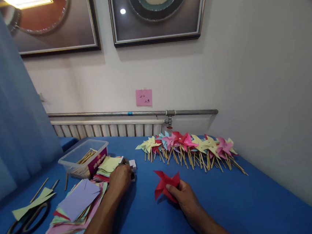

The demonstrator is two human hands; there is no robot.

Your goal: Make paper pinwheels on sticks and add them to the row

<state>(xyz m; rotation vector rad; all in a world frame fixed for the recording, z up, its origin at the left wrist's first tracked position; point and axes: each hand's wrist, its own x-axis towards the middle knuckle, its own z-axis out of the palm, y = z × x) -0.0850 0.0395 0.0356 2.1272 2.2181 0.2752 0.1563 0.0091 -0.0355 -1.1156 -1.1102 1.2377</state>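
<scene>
The left hand (120, 179) stretched forward, palm down, fingers curled. The right hand (183, 195) sat nearer, thumb and fingers pinched together, both forearms bare.

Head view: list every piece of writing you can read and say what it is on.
Pink sticky note on the white wall: handwritten marks, too small to read.
Maroon label on the clear plastic box of wooden sticks: light print, too blurred to read.
Nothing else bears legible writing.
</scene>
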